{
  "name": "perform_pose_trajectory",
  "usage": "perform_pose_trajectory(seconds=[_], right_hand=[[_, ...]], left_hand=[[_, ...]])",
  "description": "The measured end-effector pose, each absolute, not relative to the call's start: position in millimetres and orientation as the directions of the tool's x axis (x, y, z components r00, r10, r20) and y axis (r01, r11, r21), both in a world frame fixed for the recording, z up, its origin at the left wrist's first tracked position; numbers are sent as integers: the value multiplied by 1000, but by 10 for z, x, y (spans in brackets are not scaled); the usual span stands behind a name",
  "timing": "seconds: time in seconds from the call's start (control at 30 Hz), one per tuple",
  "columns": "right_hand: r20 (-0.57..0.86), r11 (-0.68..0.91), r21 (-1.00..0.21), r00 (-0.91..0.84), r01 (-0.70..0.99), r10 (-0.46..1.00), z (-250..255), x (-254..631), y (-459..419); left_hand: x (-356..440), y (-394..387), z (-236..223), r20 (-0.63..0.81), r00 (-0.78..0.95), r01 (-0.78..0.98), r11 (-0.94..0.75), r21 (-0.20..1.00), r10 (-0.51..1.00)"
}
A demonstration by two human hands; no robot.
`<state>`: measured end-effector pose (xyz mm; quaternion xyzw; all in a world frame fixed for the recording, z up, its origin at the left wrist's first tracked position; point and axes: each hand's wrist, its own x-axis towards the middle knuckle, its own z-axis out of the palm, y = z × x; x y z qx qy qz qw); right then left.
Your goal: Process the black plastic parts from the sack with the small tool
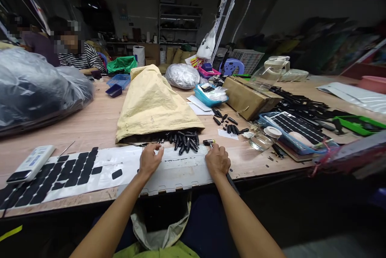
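My left hand (150, 159) hovers over the left part of a pale flat board (177, 171), its fingers loosely bent with thumb and forefinger apart and nothing visible between them. My right hand (217, 160) is closed around what looks like a small hammer (208, 142). Its short head, black with a yellowish end, shows above the fist, and a dark handle comes out below. Between my hands lies a pile of small black tapered parts (184, 140). They lie at the mouth of a yellow cloth sack (157, 107), whose inside is mostly hidden.
On the left are a white boxy device (31, 163), a sheet with black patches (75, 171) and a large plastic-wrapped bundle (39, 85). A cardboard box (250, 95), a clear jar (261, 140) and a blue tray (301, 133) stand right. A person (87, 57) sits across the table.
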<state>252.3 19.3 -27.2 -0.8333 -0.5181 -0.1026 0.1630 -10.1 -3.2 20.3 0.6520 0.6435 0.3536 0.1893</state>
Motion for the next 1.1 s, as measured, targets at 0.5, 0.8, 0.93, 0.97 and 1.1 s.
perform_pose_trajectory(seconds=[0.5, 0.8, 0.93, 0.97, 1.1], right_hand=[[328, -406, -173, 441, 897, 835, -278, 2533, 216], [311, -410, -177, 446, 895, 839, -242, 2516, 212], [307, -415, -176, 450, 893, 839, -248, 2524, 212], [308, -415, -178, 451, 892, 838, -252, 2525, 211], [312, -412, -193, 454, 891, 835, -265, 2513, 201]], left_hand=[[89, 766, 338, -36, -220, 938, 222, 268, 975], [-104, 388, 425, -97, -227, 900, 247, 360, 969], [-107, -7, 377, -83, -23, 876, 60, 478, 996], [-87, -96, 344, -71, 46, 866, -4, 501, 996], [-11, -300, 141, 52, 218, 808, -210, 550, 975]])
